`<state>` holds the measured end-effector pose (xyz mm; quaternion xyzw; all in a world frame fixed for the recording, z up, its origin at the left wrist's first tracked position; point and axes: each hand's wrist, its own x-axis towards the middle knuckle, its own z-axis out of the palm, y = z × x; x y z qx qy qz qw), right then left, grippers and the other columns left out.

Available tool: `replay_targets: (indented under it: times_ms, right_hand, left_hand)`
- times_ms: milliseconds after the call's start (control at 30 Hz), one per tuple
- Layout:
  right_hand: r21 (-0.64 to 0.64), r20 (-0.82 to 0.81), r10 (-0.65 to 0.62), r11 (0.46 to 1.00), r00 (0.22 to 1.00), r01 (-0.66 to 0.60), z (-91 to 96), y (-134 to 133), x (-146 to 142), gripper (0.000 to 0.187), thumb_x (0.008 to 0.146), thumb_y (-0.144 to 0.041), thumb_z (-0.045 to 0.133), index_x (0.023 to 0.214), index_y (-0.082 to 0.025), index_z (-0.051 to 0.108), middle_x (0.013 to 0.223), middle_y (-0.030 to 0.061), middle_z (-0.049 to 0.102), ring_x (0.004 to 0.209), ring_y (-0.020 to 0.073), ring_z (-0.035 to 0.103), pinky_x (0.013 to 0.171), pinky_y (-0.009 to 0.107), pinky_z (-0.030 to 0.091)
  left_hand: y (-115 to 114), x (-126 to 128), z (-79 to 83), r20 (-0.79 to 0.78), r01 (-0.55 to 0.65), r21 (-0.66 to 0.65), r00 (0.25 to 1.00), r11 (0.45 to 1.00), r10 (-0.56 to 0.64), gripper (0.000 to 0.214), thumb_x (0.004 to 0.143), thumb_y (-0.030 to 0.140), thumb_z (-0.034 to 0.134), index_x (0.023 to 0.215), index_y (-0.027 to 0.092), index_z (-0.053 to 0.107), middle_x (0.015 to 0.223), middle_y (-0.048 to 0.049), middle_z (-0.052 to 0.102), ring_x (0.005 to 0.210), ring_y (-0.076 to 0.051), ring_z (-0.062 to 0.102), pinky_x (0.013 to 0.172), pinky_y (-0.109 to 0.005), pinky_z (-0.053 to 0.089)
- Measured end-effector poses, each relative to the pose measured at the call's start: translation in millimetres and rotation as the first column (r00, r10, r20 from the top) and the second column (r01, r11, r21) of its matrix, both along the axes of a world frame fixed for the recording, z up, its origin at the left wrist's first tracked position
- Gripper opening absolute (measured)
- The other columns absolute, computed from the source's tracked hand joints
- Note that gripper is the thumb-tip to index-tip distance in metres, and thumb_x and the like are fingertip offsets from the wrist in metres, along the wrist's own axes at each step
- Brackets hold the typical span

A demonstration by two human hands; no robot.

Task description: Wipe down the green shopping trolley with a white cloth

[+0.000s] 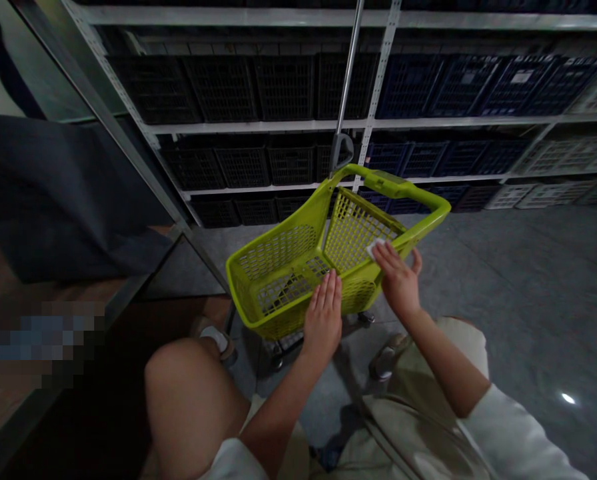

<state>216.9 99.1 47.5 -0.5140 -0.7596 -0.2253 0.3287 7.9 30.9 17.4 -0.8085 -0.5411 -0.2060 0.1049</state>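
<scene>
A small yellow-green plastic shopping cart (278, 323) stands on the floor between my legs, its handle (428, 215) toward the right. Along the near top rim rests my left hand (323, 313), open, with its fingers stretched out and held together. Farther right, my right hand (399, 285) presses a small white wipe or tissue (372, 249) to the rim near the slatted seat panel (361, 227). Only an edge of this white piece shows beyond my fingertips. The cart's basket has lattice walls and an open grid floor.
A metal pole with a grey grip (342, 150) rises behind the handle. White metal shelving (278, 125) at the back carries black crates (284, 87) and blue crates (463, 83). A metal frame (181, 230) and dark cloth (73, 200) stand to the left.
</scene>
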Motion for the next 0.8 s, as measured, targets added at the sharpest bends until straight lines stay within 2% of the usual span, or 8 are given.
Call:
replay_targets:
  times_ms: [100,200,267,367,467,567,700,800]
  right_hand:
    - [-0.126,0.091,0.181,0.977,0.979,-0.169,-11.8,-24.7,-42.2,0.065,0.087,-0.001,0.038,0.148,-0.023,0.045,0.148,0.0079,0.055,0.140,0.0185,0.047,0.123,0.047,0.011]
    - [-0.169,0.166,0.266,0.956,0.949,-0.239,-7.6,-25.1,-37.2,0.062,0.091,-0.004,0.038,0.149,-0.024,0.044,0.148,0.0075,0.055,0.140,0.0181,0.048,0.123,0.048,0.008]
    - [-0.123,0.174,0.213,0.973,0.962,-0.193,3.7,-10.8,-6.8,0.060,0.091,-0.004,0.040,0.147,-0.026,0.046,0.144,0.0071,0.058,0.138,0.0195,0.050,0.123,0.050,0.009]
    - [0.011,0.092,0.010,1.000,0.996,-0.011,22.3,15.9,47.0,0.060,0.088,-0.001,0.040,0.141,-0.026,0.053,0.139,0.0070,0.063,0.135,0.0240,0.054,0.120,0.057,0.009]
    - [0.051,0.003,-0.115,0.992,0.993,0.115,27.2,25.4,64.2,0.062,0.085,0.001,0.039,0.139,-0.024,0.056,0.140,0.0087,0.063,0.134,0.0259,0.054,0.119,0.059,0.010]
    - [0.013,-0.007,-0.076,0.997,0.997,0.076,13.4,7.9,28.1,0.063,0.085,0.001,0.039,0.142,-0.024,0.052,0.141,0.0085,0.061,0.135,0.0236,0.053,0.121,0.057,0.008]
    - [-0.112,0.080,0.161,0.982,0.984,-0.152,-9.2,-27.8,-40.9,0.063,0.089,-0.002,0.038,0.148,-0.023,0.045,0.147,0.0079,0.056,0.139,0.0187,0.049,0.123,0.047,0.010]
    - [-0.164,0.168,0.294,0.949,0.941,-0.268,-8.4,-30.9,-46.6,0.061,0.092,-0.005,0.039,0.150,-0.023,0.042,0.149,0.0083,0.054,0.140,0.0181,0.048,0.123,0.045,0.014]
  left_hand:
    - [0.4,-1.3,1.5,0.003,0.004,-0.003,1.000,1.000,-0.004,0.079,0.083,0.004,0.041,0.158,0.007,0.017,0.166,-0.0141,0.021,0.155,-0.023,0.016,0.124,-0.044,0.029]
    - [1.0,-1.8,3.1,0.000,0.001,-0.007,1.000,1.000,-0.001,0.078,0.083,0.004,0.041,0.157,0.006,0.020,0.166,-0.0139,0.021,0.155,-0.024,0.017,0.124,-0.043,0.029]
    - [1.4,-1.4,3.4,-0.001,-0.005,-0.008,1.000,1.000,0.005,0.077,0.083,0.005,0.041,0.157,0.006,0.020,0.166,-0.0131,0.020,0.154,-0.024,0.018,0.124,-0.042,0.028]
    - [1.3,-0.5,3.0,-0.011,-0.014,-0.009,1.000,1.000,0.014,0.077,0.084,0.007,0.043,0.157,0.006,0.020,0.167,-0.0128,0.019,0.154,-0.024,0.018,0.125,-0.041,0.027]
    - [0.1,0.2,2.2,-0.019,-0.017,-0.007,1.000,1.000,0.017,0.077,0.084,0.008,0.045,0.157,0.005,0.020,0.167,-0.0136,0.019,0.154,-0.024,0.018,0.125,-0.041,0.027]
    - [-0.4,0.5,1.3,-0.001,-0.008,-0.001,1.000,1.000,0.008,0.079,0.082,0.007,0.045,0.157,0.005,0.020,0.167,-0.0134,0.019,0.154,-0.024,0.017,0.125,-0.041,0.027]
    - [0.9,0.2,0.6,0.014,0.009,0.006,1.000,1.000,-0.009,0.079,0.082,0.005,0.043,0.157,0.005,0.020,0.166,-0.0147,0.019,0.155,-0.025,0.016,0.124,-0.044,0.029]
    - [1.1,-0.4,1.1,0.008,0.011,-0.003,1.000,1.000,-0.011,0.078,0.082,0.005,0.044,0.156,0.003,0.020,0.167,-0.0152,0.017,0.155,-0.026,0.015,0.124,-0.044,0.029]
